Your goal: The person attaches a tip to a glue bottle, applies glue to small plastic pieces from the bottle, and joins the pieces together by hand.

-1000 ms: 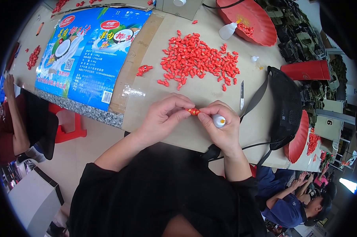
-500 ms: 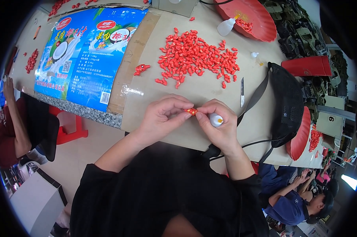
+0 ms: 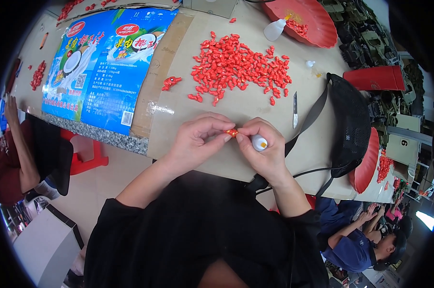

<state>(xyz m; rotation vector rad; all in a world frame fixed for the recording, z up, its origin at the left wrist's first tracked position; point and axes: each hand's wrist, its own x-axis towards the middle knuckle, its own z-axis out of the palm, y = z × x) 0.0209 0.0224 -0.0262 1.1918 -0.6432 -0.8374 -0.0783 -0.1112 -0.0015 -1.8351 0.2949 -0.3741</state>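
Observation:
Between the fingertips of both hands sits a small red piece with yellow marks (image 3: 231,132). My left hand (image 3: 197,139) pinches its left end with thumb and forefinger. The thumb and forefinger of my right hand (image 3: 267,153) are closed on its other end. Tucked in the right palm is a white squeeze bottle (image 3: 259,142) with a yellow tip. Beyond the hands lies a pile of small red pieces (image 3: 238,67) on the table. A larger red figure with an eye (image 3: 171,83) lies to the left of the pile.
A blue printed cardboard sheet (image 3: 106,72) covers the left of the table. At right lie a craft knife (image 3: 295,110) and a black mesh bag (image 3: 351,129) with a strap. A red scalloped tray (image 3: 317,33) and another white bottle (image 3: 274,30) are farther back. People sit at both sides.
Both hands keep their pinch on the small red piece, with only slight finger shifts. The bottle in my right hand has moved a little up and left.

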